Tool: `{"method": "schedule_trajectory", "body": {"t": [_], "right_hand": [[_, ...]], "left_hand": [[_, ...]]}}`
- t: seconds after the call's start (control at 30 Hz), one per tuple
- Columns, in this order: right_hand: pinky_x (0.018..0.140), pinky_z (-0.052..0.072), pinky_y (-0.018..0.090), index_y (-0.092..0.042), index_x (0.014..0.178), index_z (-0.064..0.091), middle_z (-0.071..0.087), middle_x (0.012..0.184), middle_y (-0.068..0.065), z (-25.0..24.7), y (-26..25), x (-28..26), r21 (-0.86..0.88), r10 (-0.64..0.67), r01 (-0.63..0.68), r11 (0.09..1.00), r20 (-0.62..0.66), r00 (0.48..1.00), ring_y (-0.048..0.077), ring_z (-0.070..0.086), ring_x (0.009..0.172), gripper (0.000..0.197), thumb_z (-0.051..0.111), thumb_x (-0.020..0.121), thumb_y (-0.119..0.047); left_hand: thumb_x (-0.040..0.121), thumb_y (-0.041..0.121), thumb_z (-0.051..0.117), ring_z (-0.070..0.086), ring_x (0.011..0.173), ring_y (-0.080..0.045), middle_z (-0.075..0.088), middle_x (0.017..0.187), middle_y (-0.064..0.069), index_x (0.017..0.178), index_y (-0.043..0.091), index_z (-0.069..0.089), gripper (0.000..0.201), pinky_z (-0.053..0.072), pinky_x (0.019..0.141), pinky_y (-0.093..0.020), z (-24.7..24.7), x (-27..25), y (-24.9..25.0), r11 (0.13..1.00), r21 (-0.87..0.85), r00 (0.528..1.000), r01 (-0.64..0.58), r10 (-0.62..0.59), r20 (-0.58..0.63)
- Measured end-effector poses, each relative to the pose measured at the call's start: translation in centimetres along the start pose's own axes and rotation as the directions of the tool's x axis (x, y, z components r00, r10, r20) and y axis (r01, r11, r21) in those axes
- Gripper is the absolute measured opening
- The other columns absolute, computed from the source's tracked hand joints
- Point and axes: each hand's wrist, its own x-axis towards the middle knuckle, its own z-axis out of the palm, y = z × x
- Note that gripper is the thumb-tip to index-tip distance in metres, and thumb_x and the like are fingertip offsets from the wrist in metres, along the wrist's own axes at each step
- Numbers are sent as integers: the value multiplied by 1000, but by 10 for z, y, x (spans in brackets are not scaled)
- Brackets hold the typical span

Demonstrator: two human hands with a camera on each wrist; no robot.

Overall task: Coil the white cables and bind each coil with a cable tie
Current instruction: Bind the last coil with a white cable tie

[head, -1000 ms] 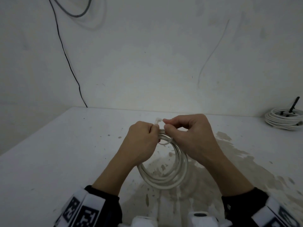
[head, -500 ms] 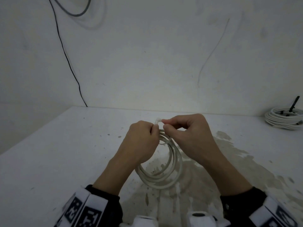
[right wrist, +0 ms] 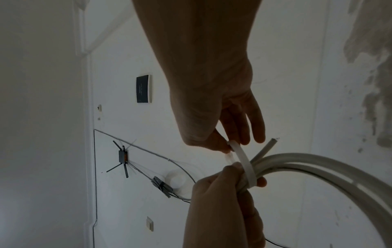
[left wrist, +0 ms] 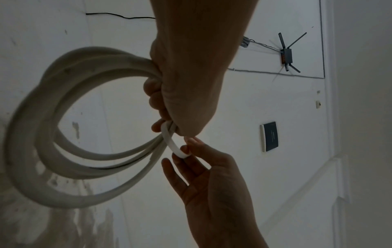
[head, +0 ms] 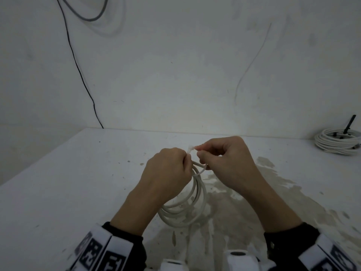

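Observation:
My left hand grips the top of a white cable coil held above the white table; the loops hang below my fist. A white cable tie loops around the gathered strands. The thumb and forefinger of my right hand pinch the tie's end beside its head. In the left wrist view the tie runs from my left hand to my right hand. In the right wrist view the tie wraps the coil, whose cut cable end sticks out.
A second white coil with a black piece on it lies at the table's back right. A thin black wire runs down the back wall. A stained patch spreads over the table under my right arm. The table's left edge drops off.
The hanging coil has turned more edge-on and shifted slightly left. Both hands stay together at the top of the coil, the right one still pinching the tie.

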Motion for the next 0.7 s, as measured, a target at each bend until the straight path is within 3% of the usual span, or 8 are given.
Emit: {"method": "schedule_trajectory", "body": {"t": [0.17,0.27,0.43,0.5,0.63,0.7], "right_hand": [[65,59,38,-24,72,74,68,59,-2,-4,0,2,-54,27,-24,998,47,999,19,66,59,22,64,80,-7],[62,58,31,-27,68,72,67,57,-4,-5,2,2,-67,35,-31,997,59,998,11,64,56,25,64,80,-6],[53,51,18,-20,71,74,67,59,-5,-3,2,1,-78,39,-34,996,68,997,2,60,47,23,61,80,-3],[52,51,17,-19,72,75,69,62,-4,-3,2,1,-82,32,-26,996,66,997,2,62,50,22,61,81,-3],[59,58,28,-19,73,75,70,63,-2,-3,3,1,-76,12,-9,997,50,999,9,65,56,21,63,80,-3],[59,56,23,-17,76,76,67,61,-7,0,3,-1,-85,-14,17,996,28,999,6,64,57,20,63,80,-2]], "left_hand": [[97,26,38,43,49,-12,48,56,2,57,17,41,40,33,48,-23,4,0,0,1000,17,1000,-16,16,9],[97,28,37,47,52,-16,52,60,0,64,13,49,38,40,53,-27,8,0,0,1000,9,1000,-23,23,7],[98,29,36,57,60,-18,61,69,-2,81,9,59,34,47,59,-32,12,-1,-1,999,-27,999,-36,36,-9],[98,29,37,54,58,-16,60,68,0,81,11,57,32,45,57,-30,12,-1,-1,998,-34,999,-50,49,-16],[97,27,37,48,52,-11,55,62,4,75,13,54,32,36,49,-23,9,0,-3,996,-16,996,-84,84,-8],[97,26,38,45,50,-11,52,59,6,71,13,53,33,30,47,-19,5,1,-4,994,15,994,-109,109,5]]}}
